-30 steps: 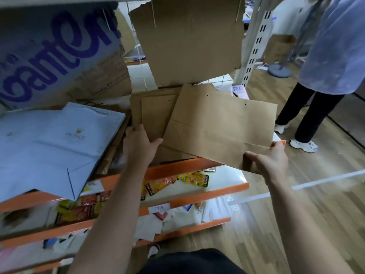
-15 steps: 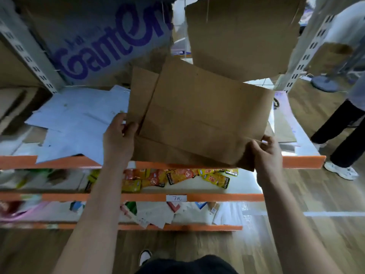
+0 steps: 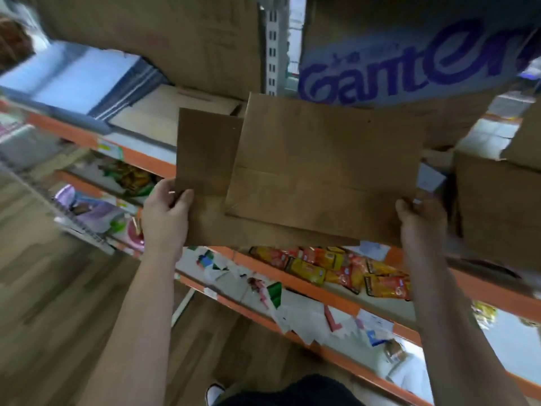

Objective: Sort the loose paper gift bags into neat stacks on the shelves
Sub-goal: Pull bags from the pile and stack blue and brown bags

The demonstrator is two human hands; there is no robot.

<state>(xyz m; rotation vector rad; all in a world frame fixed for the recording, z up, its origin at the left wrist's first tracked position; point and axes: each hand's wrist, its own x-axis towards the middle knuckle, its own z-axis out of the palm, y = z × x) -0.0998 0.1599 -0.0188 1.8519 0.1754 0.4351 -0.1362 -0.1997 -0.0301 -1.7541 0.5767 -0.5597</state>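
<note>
A small bundle of flat brown paper bags point(image 3: 322, 171) is held up in the air in front of the orange-edged shelves point(image 3: 494, 291), a little tilted. A wide bag is seen on top, and a narrower bag point(image 3: 205, 153) sticks out behind it at the left.

The bundle is gripped at both lower corners. The left hand point(image 3: 167, 212) is closed on the left edge, with the thumb laid on the front face and the fingers curled behind. The right hand point(image 3: 421, 221) is closed on the right lower corner in the same way.

Below the bundle, yellow and red snack packets point(image 3: 330, 266) are lying on a lower shelf. Above and behind it a cardboard box with large blue lettering point(image 3: 409, 65) is placed, and a plain cardboard box point(image 3: 497, 206) stands just beside the right hand. At the far left a stack of pale blue and white flat items point(image 3: 96, 77) is lying on a shelf — it is too blurred to be told more exactly. A wooden floor point(image 3: 58, 303) is seen under the arms.
</note>
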